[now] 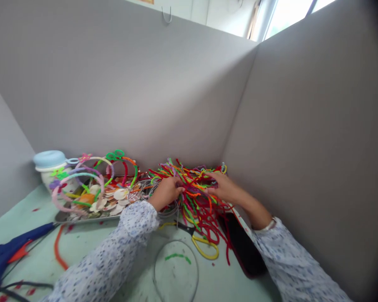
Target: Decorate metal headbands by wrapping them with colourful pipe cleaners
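A tangled heap of colourful pipe cleaners [195,205], mostly red with green, orange, yellow and purple, lies against the back wall. My left hand [168,191] is at its left side, thumb and fingers pinched together on pipe cleaners. On the heap's right side, my right hand [223,187] has thumb and fingers apart, touching the strands. Below the heap rest scissors with yellow handles [206,248], partly covered by red strands. In front lies a thin wire headband hoop [198,268], with a short green piece of pipe cleaner [178,255] inside its curve.
A metal tray [91,219] at left holds paper discs and several wrapped headbands [78,176]. Behind it stands a white jar with a blue lid [50,159]. A blue glue gun [22,241] lies front left, a black phone [244,247] right. Grey partitions [138,92] enclose the table.
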`<state>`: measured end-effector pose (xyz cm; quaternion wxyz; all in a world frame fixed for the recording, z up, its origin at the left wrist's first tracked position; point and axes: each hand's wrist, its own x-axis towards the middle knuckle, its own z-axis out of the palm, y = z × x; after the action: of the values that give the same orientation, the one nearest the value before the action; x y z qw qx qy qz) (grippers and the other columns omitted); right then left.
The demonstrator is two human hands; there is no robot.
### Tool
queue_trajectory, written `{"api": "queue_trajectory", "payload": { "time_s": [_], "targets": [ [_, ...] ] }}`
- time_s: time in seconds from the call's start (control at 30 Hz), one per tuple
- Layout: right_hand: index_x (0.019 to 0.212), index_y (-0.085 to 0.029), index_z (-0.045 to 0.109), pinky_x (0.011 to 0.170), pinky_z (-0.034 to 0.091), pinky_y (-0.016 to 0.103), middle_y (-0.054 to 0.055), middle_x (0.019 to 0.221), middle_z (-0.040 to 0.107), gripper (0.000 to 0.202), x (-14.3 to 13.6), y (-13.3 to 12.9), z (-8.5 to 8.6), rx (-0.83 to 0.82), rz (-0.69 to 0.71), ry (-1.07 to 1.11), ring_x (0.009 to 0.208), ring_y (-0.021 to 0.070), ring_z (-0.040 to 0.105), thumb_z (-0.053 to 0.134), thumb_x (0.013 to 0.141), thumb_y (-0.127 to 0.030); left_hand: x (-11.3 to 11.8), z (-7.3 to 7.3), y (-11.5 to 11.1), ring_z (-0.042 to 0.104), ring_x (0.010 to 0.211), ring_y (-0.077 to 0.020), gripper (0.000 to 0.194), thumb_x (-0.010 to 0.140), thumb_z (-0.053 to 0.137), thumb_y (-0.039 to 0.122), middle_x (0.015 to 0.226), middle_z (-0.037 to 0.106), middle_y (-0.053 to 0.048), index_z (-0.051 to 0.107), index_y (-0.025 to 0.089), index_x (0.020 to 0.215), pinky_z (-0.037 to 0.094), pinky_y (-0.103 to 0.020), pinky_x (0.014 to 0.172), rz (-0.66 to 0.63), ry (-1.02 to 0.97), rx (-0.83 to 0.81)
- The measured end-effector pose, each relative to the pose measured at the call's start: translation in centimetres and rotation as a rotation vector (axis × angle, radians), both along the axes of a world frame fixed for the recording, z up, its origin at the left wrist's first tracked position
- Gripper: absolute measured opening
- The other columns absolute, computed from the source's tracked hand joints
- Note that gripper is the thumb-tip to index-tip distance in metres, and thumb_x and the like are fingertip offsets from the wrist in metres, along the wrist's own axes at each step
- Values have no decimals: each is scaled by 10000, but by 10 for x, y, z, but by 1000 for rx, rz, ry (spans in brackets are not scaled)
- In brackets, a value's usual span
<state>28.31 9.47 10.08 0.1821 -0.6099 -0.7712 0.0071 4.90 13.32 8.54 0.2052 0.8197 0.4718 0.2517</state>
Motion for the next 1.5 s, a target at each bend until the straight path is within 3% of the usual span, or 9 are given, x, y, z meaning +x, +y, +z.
{"api": "queue_trajectory", "payload": {
  "time_s": [0.1, 0.17, 0.4, 0.57, 0.77, 1.1, 1.27, 1.37, 1.5],
  "targets": [
    [1131, -171, 590, 862, 437, 351, 104, 1083, 628, 373, -8, -19, 16, 164, -60, 244, 973, 219, 589, 587, 786, -311, -13, 9, -9, 579, 525, -128, 171, 774, 540, 263, 628, 651, 3, 660, 180, 864, 412, -219, 526, 11, -93, -7],
    [1052, -197, 618, 773, 472, 322, 60, 943, 677, 276, -22, -34, 13, 208, -91, 420, 831, 188, 631, 551, 808, -307, -21, 9, -21, 586, 573, -127, 198, 808, 485, 284, 707, 662, -10, 634, 173, 879, 422, -217, 543, 29, -163, -4],
    [816, -229, 665, 687, 446, 289, 16, 778, 684, 176, -73, -65, -34, 104, -12, 356, 741, 183, 616, 495, 849, -257, -38, -36, -81, 456, 483, -111, 279, 858, 431, 422, 585, 525, 31, 564, 176, 852, 359, -203, 461, 79, -629, -176],
    [807, -222, 626, 665, 435, 282, 30, 795, 651, 181, -88, -74, -67, 128, -58, 332, 741, 186, 598, 506, 863, -345, -34, -67, -108, 442, 550, -123, 261, 883, 414, 385, 602, 488, 26, 576, 186, 832, 344, -207, 507, 82, -622, -179],
    [804, -220, 617, 667, 423, 279, 47, 816, 624, 149, -94, -76, -90, 131, -57, 206, 752, 193, 591, 500, 863, -292, -32, -76, -108, 435, 571, -127, 236, 890, 412, 355, 609, 460, 30, 566, 192, 817, 351, -211, 539, 51, -613, -181],
    [751, -204, 632, 628, 382, 261, 36, 759, 650, 174, -87, -71, -80, -30, -77, 199, 698, 178, 586, 531, 830, -321, -34, -80, -102, 440, 564, -122, 242, 889, 399, 347, 606, 481, 30, 565, 181, 833, 346, -207, 533, 62, -590, -175],
    [707, -186, 636, 575, 369, 229, -3, 653, 624, 278, -75, -71, -51, -117, -34, 520, 624, 142, 545, 473, 850, -359, -33, -82, -102, 472, 598, -127, 193, 867, 441, 328, 643, 525, 24, 565, 181, 859, 353, -217, 561, 30, -440, -166],
    [689, -173, 627, 493, 334, 220, -22, 589, 577, 322, -64, -71, -33, -152, -116, 699, 498, 107, 464, 468, 845, -406, -34, -83, -102, 484, 598, -131, 168, 835, 482, 311, 655, 555, 12, 583, 177, 818, 347, -220, 552, -4, -340, -170],
    [794, -175, 653, 470, 320, 215, -32, 584, 560, 276, -57, -71, -33, -162, -113, 779, 475, 97, 432, 494, 828, -398, -33, -82, -103, 487, 592, -133, 147, 789, 535, 300, 646, 560, 7, 601, 172, 759, 338, -221, 540, -71, -259, -175]
  ]
}}
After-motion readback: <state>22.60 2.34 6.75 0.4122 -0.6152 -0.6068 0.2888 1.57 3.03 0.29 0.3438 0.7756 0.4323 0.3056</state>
